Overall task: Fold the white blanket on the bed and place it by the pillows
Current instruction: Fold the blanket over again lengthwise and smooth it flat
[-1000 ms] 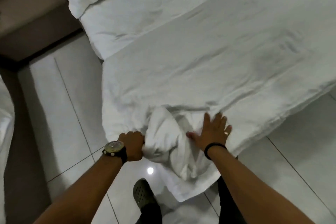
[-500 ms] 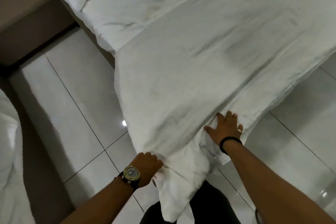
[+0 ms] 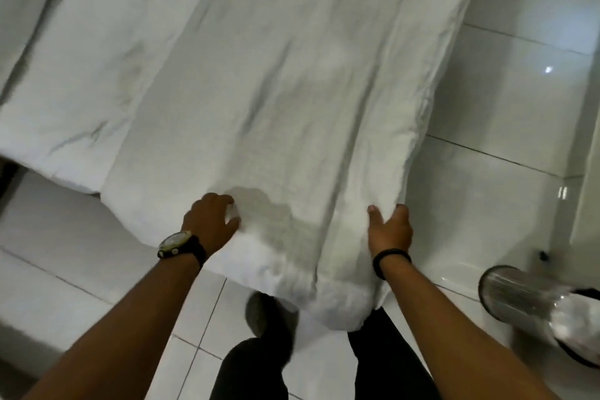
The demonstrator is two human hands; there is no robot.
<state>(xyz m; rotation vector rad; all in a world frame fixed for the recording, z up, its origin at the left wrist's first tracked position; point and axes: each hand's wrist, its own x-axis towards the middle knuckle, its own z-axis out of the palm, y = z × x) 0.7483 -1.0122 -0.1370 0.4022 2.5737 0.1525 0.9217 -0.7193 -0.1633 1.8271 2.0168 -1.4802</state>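
gripping the white blanket (image 3: 292, 91) near its end: left hand (image 3: 211, 221) and right hand (image 3: 389, 227), fingers curled in.

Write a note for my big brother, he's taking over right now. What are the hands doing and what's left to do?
Left hand, the one with the wristwatch: fingers curled into the near end of the white fabric blanket.
Right hand, with the black wristband: pinching the same end, close to its right edge.
The blanket lies as a long strip across the white bed, its near end hanging over the white tiled floor.
Done: it looks folded lengthwise already.
Left: fold it shorter, then put it by the pillows, which are out of view here.
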